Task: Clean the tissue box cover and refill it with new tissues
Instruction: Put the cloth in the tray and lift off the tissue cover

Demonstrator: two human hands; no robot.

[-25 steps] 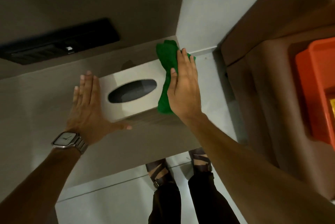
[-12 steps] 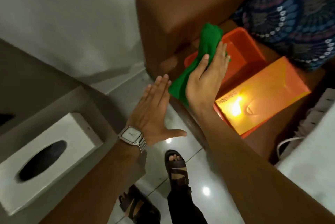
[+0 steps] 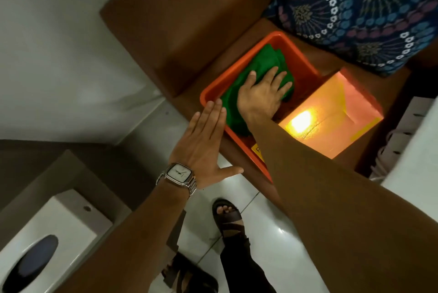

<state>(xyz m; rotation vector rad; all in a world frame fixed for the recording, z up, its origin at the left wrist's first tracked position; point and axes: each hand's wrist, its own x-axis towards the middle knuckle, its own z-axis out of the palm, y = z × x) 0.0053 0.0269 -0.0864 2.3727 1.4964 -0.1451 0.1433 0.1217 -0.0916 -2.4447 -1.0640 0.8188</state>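
Cover (image 3: 59, 233) white, dark oval slot; right hand (image 3: 259, 93) on cloth (image 3: 265, 63)

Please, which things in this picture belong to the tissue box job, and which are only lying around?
For the job:
- white tissue box cover
- green cloth, under the right hand
- orange tub holding the cloth
- yellow tissue box, probably the refill

Just there:
- patterned cushion
- brown sofa
- wristwatch

The left hand is empty, flat and open.

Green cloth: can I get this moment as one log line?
right hand presses green cloth into orange tub | left hand open, empty
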